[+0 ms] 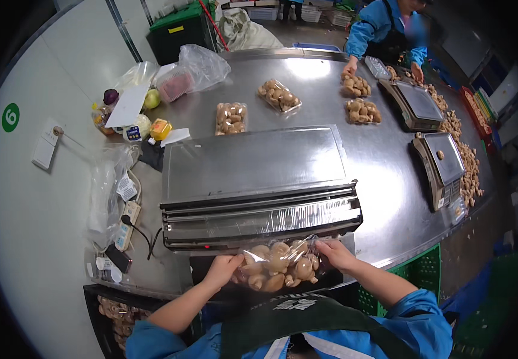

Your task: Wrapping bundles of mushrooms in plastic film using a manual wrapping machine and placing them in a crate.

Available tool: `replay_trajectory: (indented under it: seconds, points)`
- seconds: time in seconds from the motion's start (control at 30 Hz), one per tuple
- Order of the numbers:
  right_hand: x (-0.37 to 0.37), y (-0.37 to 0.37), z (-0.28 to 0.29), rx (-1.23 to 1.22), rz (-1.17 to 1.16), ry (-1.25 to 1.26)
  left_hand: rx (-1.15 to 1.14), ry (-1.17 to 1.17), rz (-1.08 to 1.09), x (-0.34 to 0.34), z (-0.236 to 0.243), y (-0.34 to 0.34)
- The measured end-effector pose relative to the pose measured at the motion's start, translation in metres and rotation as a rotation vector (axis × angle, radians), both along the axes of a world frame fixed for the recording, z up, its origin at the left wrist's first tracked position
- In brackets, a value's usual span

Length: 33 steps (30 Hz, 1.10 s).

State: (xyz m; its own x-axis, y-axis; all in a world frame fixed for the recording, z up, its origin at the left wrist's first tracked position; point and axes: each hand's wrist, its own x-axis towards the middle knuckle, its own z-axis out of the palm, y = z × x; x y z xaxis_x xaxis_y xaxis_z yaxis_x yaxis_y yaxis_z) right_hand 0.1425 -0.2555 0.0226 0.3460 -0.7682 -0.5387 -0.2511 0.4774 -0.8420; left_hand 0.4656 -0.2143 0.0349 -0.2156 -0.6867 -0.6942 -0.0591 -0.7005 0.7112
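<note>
Dark green apron [259, 326] and blue sleeves [414, 323] are worn at the near edge of a steel surface [384, 197]. At that edge, a film-covered pack of brown mushrooms [277, 266] is held by both hands: its left end is pinched in the left grip [224, 270], its upper right corner in the right grip [335, 253]. Just beyond it, a film-wrapping machine [253, 158] is placed. Toward the far edge, other mushroom packs [231, 118] are laid; near the right edge, two weighing scales [444, 157] are bordered by loose mushrooms [469, 173].
</note>
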Motion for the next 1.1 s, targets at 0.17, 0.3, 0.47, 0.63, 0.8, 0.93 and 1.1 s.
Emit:
replay_trajectory:
  seconds: [0.17,0.3,0.47,0.63,0.8,0.93,1.1]
  points:
    - [-0.014,0.048,0.008,0.246,0.049,0.037,-0.336,-0.275,-0.101,0.012,-0.028,0.069]
    - [-0.02,0.083,0.005,0.155,-0.159,0.127,-0.205,0.111,0.539,0.006,-0.023,0.074]
    - [-0.047,0.117,0.03,0.451,-0.314,-0.025,0.217,0.063,0.21,0.051,-0.01,0.128]
    - [0.029,0.142,-0.025,0.732,-0.414,-0.29,-0.145,0.072,-0.274,-0.017,-0.082,0.14]
    - [0.057,0.114,0.048,0.038,0.72,-0.85,-0.092,0.486,-0.355,-0.089,-0.058,0.118]
    - [0.051,0.123,0.066,-0.547,0.909,-0.021,0.039,0.841,-0.388,-0.078,0.0,0.116]
    - [0.031,0.088,0.058,-0.208,0.861,0.09,-0.024,1.098,-0.227,-0.086,0.036,0.16]
